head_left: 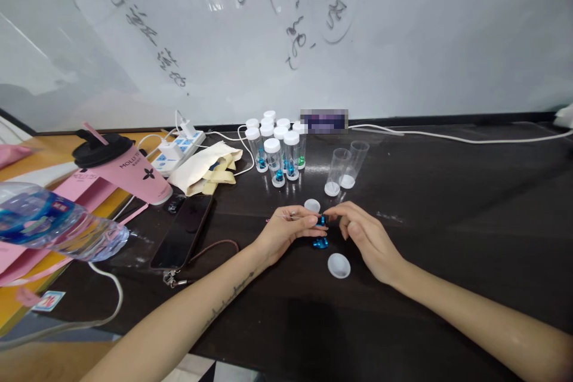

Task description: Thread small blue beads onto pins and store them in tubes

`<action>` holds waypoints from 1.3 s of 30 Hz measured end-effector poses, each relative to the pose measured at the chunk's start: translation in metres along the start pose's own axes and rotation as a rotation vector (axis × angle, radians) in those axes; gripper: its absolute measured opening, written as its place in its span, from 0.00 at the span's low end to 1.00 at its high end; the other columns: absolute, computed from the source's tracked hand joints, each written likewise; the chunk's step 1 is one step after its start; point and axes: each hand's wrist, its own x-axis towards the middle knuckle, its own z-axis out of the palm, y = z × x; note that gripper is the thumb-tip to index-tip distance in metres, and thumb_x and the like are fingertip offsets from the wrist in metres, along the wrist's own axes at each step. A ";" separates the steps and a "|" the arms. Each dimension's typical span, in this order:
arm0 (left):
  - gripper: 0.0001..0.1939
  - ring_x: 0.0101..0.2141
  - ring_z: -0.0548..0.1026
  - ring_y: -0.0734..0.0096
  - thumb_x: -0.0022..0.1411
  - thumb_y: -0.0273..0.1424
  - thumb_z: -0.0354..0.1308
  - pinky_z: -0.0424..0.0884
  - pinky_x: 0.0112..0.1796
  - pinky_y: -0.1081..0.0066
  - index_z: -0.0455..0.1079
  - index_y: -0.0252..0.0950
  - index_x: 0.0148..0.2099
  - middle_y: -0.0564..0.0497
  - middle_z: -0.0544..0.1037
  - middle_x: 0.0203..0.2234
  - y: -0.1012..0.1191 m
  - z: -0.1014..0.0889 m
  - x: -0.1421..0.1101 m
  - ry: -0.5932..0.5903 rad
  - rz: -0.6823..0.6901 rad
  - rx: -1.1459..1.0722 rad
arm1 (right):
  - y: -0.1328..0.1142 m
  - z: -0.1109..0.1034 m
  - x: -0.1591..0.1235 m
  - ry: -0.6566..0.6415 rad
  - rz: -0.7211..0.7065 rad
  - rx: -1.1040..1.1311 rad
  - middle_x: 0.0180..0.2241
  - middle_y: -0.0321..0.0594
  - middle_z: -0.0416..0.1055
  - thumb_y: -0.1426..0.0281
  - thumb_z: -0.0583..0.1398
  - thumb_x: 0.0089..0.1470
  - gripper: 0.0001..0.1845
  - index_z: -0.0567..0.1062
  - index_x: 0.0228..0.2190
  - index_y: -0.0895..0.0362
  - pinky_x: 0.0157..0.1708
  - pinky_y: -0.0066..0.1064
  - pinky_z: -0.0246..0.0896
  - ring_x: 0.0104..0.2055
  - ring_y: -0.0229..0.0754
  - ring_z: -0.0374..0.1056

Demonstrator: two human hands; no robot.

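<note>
My left hand [289,233] pinches a small shiny blue piece [322,221] between thumb and fingers. A thin pale strand or stick runs along the same hand; its kind is unclear. The index fingertip of my right hand [364,239] is at the blue piece, perhaps touching it, while its thumb stays apart. Just below my left fingertips, a second shiny blue piece [320,243] lies on the dark table. One white cap [339,265] lies in front of my hands, and another white cap [312,206] sits just behind my left fingers.
Several capped clear tubes [274,162] with blue or green pieces stand behind my hands. Two uncapped clear tubes [338,170] are right of them. At left are a phone [185,230], cloth pouch [197,168], pink cup [138,170], water bottle [58,221] and power strip [179,152].
</note>
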 end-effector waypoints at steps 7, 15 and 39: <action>0.13 0.33 0.80 0.63 0.49 0.32 0.69 0.74 0.42 0.63 0.75 0.28 0.35 0.47 0.80 0.27 0.000 -0.002 0.000 -0.028 0.013 -0.003 | -0.001 -0.001 0.001 -0.005 -0.005 -0.014 0.35 0.42 0.68 0.54 0.42 0.65 0.26 0.71 0.47 0.54 0.42 0.39 0.61 0.40 0.46 0.66; 0.12 0.32 0.80 0.64 0.49 0.32 0.69 0.74 0.42 0.64 0.75 0.29 0.34 0.47 0.81 0.28 -0.001 -0.004 0.001 -0.050 0.009 0.025 | -0.001 0.000 0.002 -0.025 -0.013 -0.019 0.33 0.42 0.68 0.53 0.41 0.65 0.29 0.73 0.45 0.55 0.40 0.38 0.62 0.37 0.45 0.67; 0.12 0.25 0.74 0.75 0.49 0.33 0.69 0.69 0.30 0.74 0.76 0.30 0.35 0.50 0.79 0.23 -0.007 0.002 -0.006 -0.028 0.134 0.191 | -0.010 0.002 0.004 -0.177 0.063 -0.140 0.33 0.38 0.65 0.65 0.50 0.65 0.11 0.69 0.36 0.56 0.35 0.32 0.57 0.34 0.41 0.64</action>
